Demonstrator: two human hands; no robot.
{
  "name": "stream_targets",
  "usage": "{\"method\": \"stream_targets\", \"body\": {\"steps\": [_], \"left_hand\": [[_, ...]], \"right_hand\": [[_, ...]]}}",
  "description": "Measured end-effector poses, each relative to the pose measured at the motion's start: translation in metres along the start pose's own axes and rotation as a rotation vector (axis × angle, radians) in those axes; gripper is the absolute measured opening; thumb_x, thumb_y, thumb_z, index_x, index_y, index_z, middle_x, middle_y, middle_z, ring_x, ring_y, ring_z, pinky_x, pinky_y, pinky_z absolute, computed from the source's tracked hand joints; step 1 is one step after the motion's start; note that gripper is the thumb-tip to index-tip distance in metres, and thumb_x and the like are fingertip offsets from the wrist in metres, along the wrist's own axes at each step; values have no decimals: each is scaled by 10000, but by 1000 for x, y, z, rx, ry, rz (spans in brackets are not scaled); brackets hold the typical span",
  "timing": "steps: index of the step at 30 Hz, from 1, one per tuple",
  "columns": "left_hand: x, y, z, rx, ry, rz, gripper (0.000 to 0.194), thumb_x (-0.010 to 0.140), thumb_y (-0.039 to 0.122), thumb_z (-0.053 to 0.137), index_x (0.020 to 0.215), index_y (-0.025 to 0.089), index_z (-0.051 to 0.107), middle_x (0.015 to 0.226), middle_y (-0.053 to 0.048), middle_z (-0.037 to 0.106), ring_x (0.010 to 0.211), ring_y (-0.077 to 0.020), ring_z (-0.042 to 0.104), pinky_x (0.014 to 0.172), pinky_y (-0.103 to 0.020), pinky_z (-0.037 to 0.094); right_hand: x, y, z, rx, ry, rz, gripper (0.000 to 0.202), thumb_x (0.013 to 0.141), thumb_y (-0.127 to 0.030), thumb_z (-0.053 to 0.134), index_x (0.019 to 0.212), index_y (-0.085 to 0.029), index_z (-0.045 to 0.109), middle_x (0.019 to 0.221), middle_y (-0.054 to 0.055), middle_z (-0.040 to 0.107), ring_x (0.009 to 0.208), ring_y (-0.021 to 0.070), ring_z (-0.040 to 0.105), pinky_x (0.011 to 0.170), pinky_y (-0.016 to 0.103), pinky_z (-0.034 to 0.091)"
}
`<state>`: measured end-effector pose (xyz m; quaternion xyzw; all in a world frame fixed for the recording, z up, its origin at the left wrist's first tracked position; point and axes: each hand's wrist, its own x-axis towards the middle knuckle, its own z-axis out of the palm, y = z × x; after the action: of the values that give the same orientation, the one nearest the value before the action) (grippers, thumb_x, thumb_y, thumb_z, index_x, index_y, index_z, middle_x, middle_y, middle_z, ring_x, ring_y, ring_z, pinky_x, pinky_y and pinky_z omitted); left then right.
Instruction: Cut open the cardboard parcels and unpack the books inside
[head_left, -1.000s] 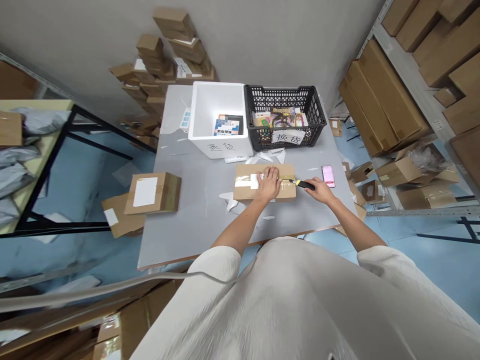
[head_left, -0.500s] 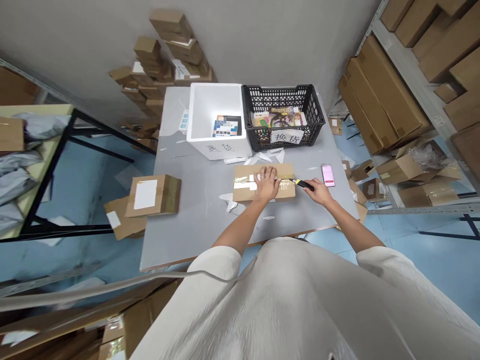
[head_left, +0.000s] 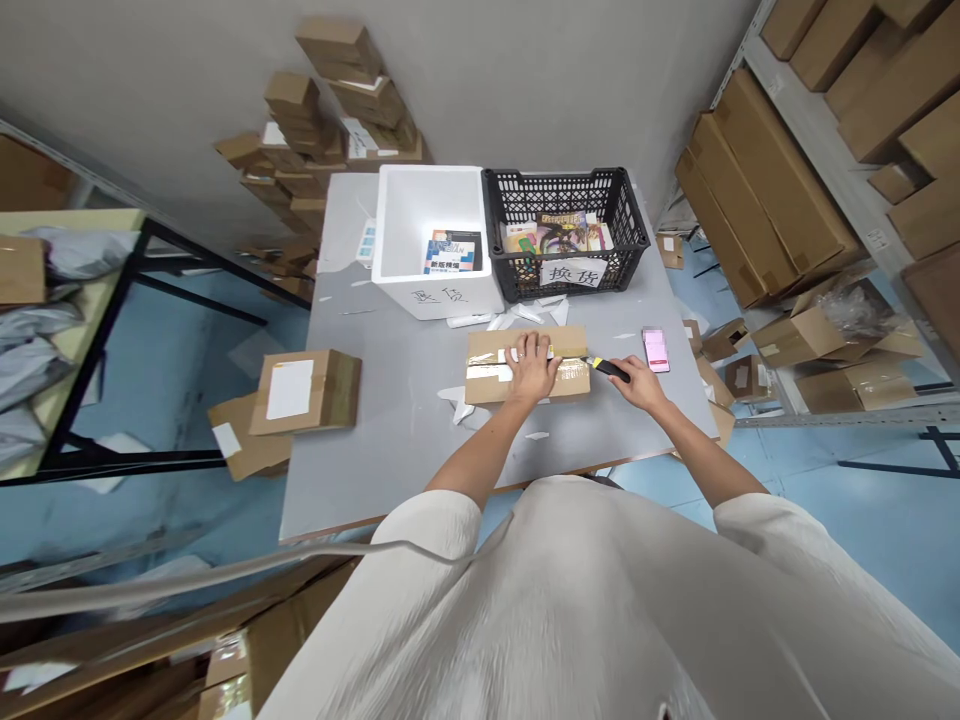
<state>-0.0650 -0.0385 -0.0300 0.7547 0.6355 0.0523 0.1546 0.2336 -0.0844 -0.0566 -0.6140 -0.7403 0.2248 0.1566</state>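
Observation:
A taped cardboard box (head_left: 487, 385) with a white label lies flat on the grey table (head_left: 397, 420). My left hand (head_left: 533, 368) rests on top of it, fingers spread and pressing the lid. My right hand (head_left: 637, 383) is closed round the handle of a black and yellow utility knife (head_left: 609, 370). The knife's tip meets the right end of the box, along the taped middle seam. Part of the label is hidden under my left hand.
Behind the box stand a white foam box (head_left: 439, 300) and a black plastic crate (head_left: 570, 270), both holding books. A phone (head_left: 655, 351) lies to the right. Another carton (head_left: 304, 392) sits at the table's left edge. Paper scraps (head_left: 456, 402) lie around.
A dark slit along the box's seam, left of my left hand, shows more clearly now. Both hands and the knife are almost where they were.

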Motion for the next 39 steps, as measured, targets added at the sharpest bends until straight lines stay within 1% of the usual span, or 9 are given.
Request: {"method": "stream_targets", "body": {"steps": [5,10,15,23,28,30,32,34,39], "left_hand": [[1,0,2,-14,2,2,674,1153,514,372,1779,270,428,1875,-184,371,1768,-374,247,1403,-678,192],[2,-2,9,-107,49,3,649,1148,493,386,1734,238,495,1845,-209,420,1755,-413,263,1403,-711,160],[3,-3,10,-146,52,5,645,1153,496,376,1728,233,504,1842,-200,431,1754,-417,265,1406,-726,125],[3,-3,10,-199,47,-17,669,1155,509,389,1763,241,462,1854,-189,417,1789,-419,192,1408,-740,112],[3,-5,13,-220,51,-24,667,1155,496,393,1770,244,451,1873,-180,397,1796,-417,186,1407,-744,114],[3,-6,15,-205,63,-23,656,1162,496,378,1758,237,468,1871,-177,403,1794,-400,203,1419,-726,86],[3,-7,16,-195,80,-25,646,1165,498,368,1742,233,490,1866,-172,415,1794,-387,211,1427,-708,70],[3,-7,17,-199,98,-18,642,1155,495,381,1725,230,510,1858,-171,430,1790,-388,224,1429,-703,72],[5,-8,17,-220,125,-1,621,1072,463,517,1644,233,590,1808,-176,500,1743,-399,324,1421,-696,147]], "right_hand": [[6,1,8,8,-4,-9,522,1132,-513,582,1570,-266,722,1327,157,725,1194,343,711,961,431,615],[6,16,1,-69,75,-115,532,1156,-578,535,1541,-276,745,1244,161,738,1118,359,708,934,464,612],[5,24,-4,-82,97,-132,537,1151,-603,543,1517,-278,764,1248,169,747,1113,371,718,928,482,617],[4,33,-4,38,100,-67,599,1107,-696,578,1481,-272,778,1274,160,759,1129,371,739,918,490,638],[6,49,-21,89,247,59,653,1076,-763,569,1450,-269,773,1253,158,760,1148,385,725,1012,550,633],[7,53,-29,92,254,65,651,1057,-775,596,1428,-271,775,1259,157,758,1156,387,722,1035,560,626],[7,53,-32,108,233,44,644,1043,-778,623,1411,-272,774,1270,154,760,1168,385,720,1050,564,621],[8,48,-28,133,223,41,660,1031,-789,635,1410,-265,767,1270,154,764,1173,383,719,1054,568,621],[12,24,-4,195,181,41,669,1005,-819,650,1344,-259,786,1209,145,769,1159,380,729,1038,567,631]]}}
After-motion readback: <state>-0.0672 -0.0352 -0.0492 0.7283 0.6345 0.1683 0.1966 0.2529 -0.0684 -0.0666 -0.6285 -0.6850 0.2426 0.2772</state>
